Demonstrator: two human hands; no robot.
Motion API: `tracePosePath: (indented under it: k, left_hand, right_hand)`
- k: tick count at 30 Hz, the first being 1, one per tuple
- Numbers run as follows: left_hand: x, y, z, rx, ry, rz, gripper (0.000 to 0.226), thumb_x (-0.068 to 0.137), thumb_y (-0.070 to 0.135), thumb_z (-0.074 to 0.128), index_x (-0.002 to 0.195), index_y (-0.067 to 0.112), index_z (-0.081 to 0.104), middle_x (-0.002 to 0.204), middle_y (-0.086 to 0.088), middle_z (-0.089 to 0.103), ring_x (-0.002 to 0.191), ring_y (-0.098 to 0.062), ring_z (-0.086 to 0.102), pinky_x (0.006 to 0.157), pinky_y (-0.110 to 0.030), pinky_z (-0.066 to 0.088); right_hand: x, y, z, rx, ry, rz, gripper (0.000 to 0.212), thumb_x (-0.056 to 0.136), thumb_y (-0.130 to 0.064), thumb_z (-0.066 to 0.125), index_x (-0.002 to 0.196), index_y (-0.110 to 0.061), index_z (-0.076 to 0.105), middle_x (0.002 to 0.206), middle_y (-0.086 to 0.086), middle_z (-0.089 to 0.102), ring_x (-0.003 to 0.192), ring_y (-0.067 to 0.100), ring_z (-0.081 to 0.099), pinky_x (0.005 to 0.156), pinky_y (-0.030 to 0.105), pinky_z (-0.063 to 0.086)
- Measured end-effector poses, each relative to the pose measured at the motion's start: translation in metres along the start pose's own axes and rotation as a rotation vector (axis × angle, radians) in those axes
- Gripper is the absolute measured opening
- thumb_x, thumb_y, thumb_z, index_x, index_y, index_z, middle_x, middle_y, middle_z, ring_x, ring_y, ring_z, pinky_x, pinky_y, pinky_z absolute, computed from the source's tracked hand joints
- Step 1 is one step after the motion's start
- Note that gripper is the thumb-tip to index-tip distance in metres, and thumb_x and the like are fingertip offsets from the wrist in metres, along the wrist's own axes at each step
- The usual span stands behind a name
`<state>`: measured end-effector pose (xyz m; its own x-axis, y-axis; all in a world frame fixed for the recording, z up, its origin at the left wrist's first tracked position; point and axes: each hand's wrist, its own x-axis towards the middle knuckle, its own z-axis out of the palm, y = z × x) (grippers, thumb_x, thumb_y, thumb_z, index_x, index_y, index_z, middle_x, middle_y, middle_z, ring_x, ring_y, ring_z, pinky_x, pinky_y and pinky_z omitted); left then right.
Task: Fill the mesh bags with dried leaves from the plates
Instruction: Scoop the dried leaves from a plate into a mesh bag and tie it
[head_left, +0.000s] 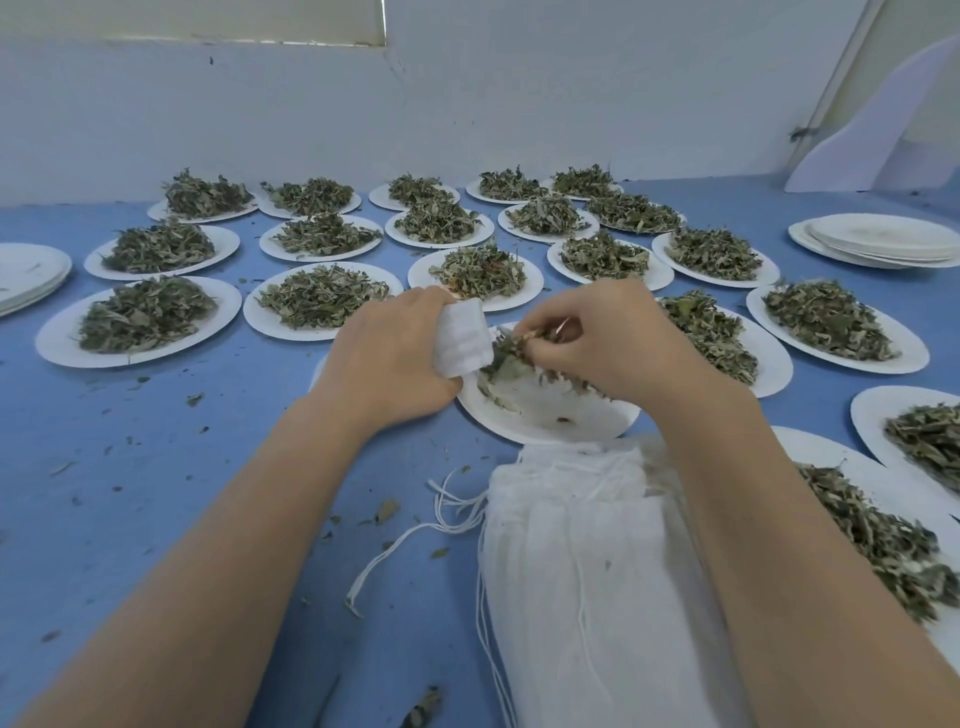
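Observation:
My left hand (390, 353) grips a small white mesh bag (464, 338), its mouth turned to the right over a white paper plate (545, 410). My right hand (597, 343) pinches a bunch of dried green leaves (511, 351) right at the bag's mouth. That plate carries only a few leaves and crumbs. A pile of empty white mesh bags (582, 545) with loose drawstrings lies just in front of it, under my right forearm.
Several paper plates heaped with dried leaves (322, 296) cover the blue table (182, 467) up to the white wall. Stacks of bare plates sit at far right (883, 241) and far left (26, 275). Leaf bits are scattered on the table.

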<state>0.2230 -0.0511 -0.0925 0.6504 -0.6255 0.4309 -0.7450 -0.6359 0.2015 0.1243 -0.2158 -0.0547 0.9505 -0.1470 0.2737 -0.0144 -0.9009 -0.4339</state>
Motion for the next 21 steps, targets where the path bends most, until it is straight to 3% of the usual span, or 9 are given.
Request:
tracePosePath:
  k: [4,7,11,16,21]
  left_hand:
    - [-0.001,0.002,0.000,0.009,0.013,0.018,0.054,0.068,0.026,0.070,0.117,0.010,0.052,0.106,-0.009,0.060,0.094,-0.032,0.054,0.074,-0.033,0.034]
    - [-0.001,0.009,0.000,-0.056,0.038,0.021,0.053,0.066,0.026,0.069,0.115,0.012,0.053,0.105,-0.006,0.060,0.093,-0.030,0.055,0.076,-0.035,0.039]
    - [-0.001,0.018,0.003,-0.132,0.041,0.053,0.045,0.066,0.025,0.069,0.107,0.010,0.055,0.096,-0.006,0.060,0.083,-0.032,0.055,0.071,-0.041,0.045]
    - [-0.002,0.020,0.004,-0.234,0.074,0.018,0.053,0.066,0.028,0.070,0.114,0.013,0.053,0.098,-0.003,0.059,0.087,-0.029,0.055,0.075,-0.041,0.046]
    - [-0.003,0.023,0.004,-0.308,0.101,0.006,0.045,0.066,0.032,0.071,0.105,0.018,0.055,0.086,0.010,0.051,0.081,-0.024,0.055,0.070,-0.035,0.046]
  right_hand:
    - [-0.002,-0.004,-0.001,0.116,0.108,-0.018,0.015,0.083,-0.017,0.067,0.094,-0.025,0.074,0.058,-0.021,0.053,0.050,-0.003,0.051,0.051,0.005,0.043]
    - [-0.002,-0.009,0.002,0.163,0.066,-0.057,0.015,0.081,-0.013,0.069,0.091,-0.023,0.075,0.057,-0.024,0.051,0.053,-0.010,0.051,0.055,0.005,0.040]
    - [-0.002,-0.013,0.007,0.210,0.026,-0.124,0.016,0.078,-0.007,0.072,0.089,-0.019,0.072,0.069,-0.015,0.062,0.060,-0.003,0.055,0.066,0.015,0.046]
    - [0.000,-0.016,0.012,0.473,0.150,0.004,0.034,0.073,0.001,0.069,0.081,-0.024,0.049,0.077,-0.009,0.067,0.068,0.009,0.066,0.069,0.019,0.052]
    - [0.002,-0.023,0.016,0.468,0.180,0.043,0.034,0.075,0.003,0.065,0.090,-0.023,0.049,0.070,-0.009,0.068,0.066,0.010,0.063,0.063,0.022,0.050]
